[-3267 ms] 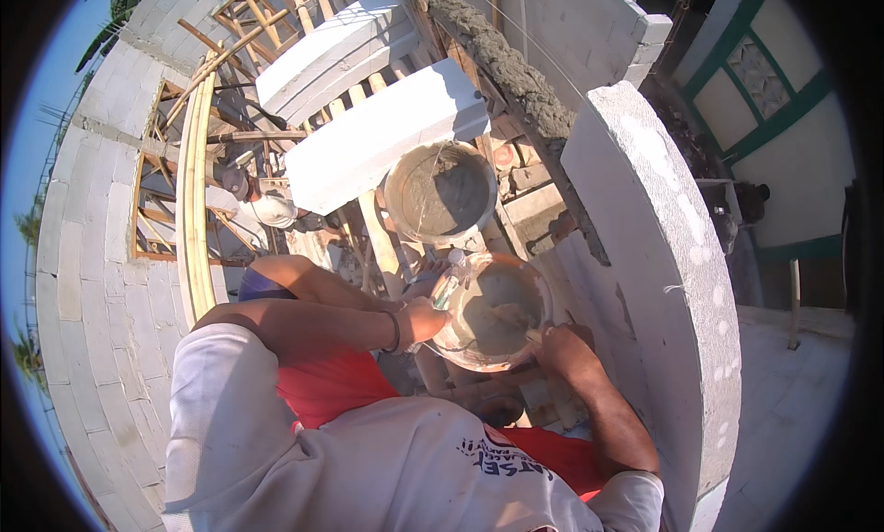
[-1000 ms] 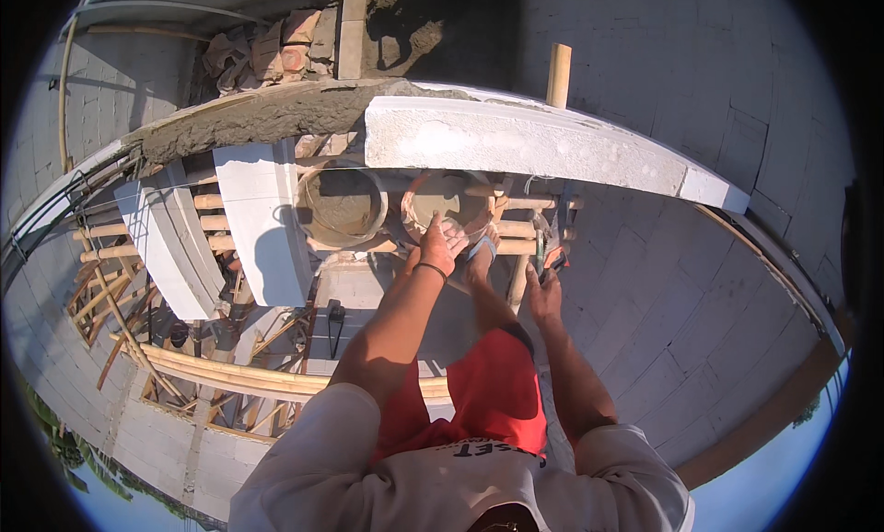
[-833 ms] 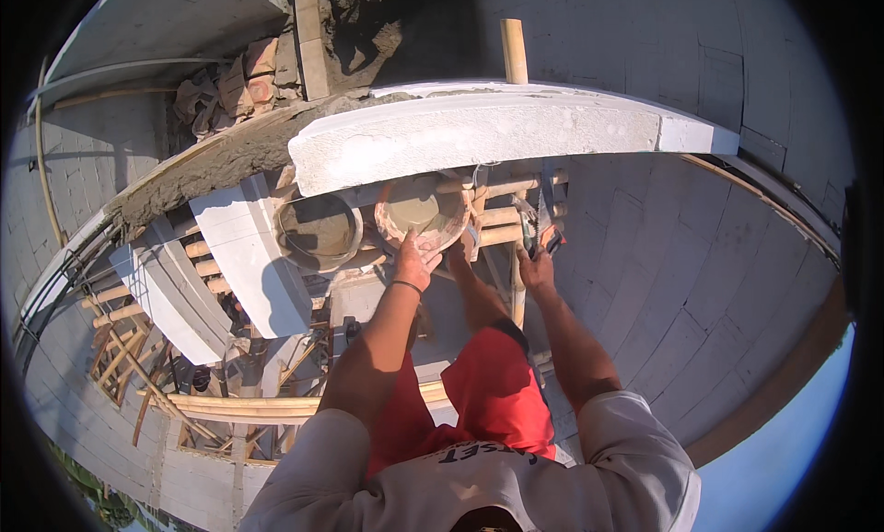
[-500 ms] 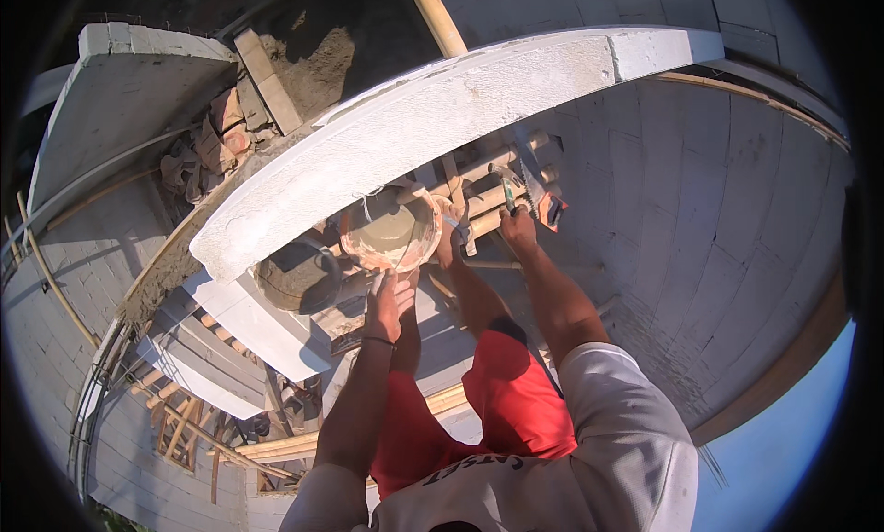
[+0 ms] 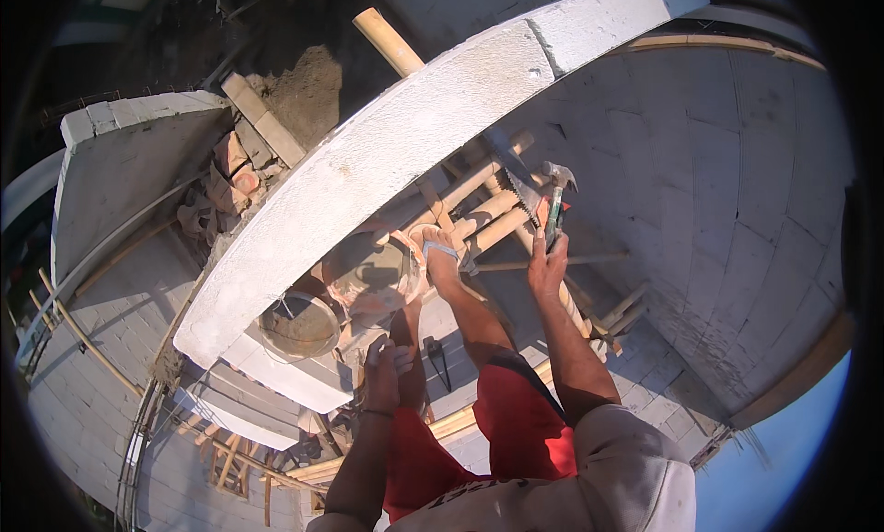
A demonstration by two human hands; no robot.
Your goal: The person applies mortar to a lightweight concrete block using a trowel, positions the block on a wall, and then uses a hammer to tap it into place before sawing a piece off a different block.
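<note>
My right hand [image 5: 550, 267] is closed round the green handle of a claw hammer [image 5: 557, 176], its head pointing up and away from me. Close beside the hammer is a hand saw [image 5: 521, 196] with a toothed blade, lying over bamboo poles. My left hand [image 5: 387, 366] is drawn in above my left leg, its fingers curled; whatever they may hold is hidden. Beyond that hand stands a round basin [image 5: 368, 297] of grey wet mix. To its left is a bucket [image 5: 299, 328] with mortar in it.
A curved wall of white blocks [image 5: 396, 118] runs across in front of me. My sandalled foot [image 5: 440, 248] rests by bamboo poles [image 5: 497, 226]. A dark pointed tool [image 5: 438, 362] lies between my legs. Rubble and broken bricks [image 5: 230, 178] lie beyond the wall.
My left hand has come back from the basin's rim toward my body. The right hand has shifted slightly right and nearer, with the hammer still in it. The whole view has turned somewhat.
</note>
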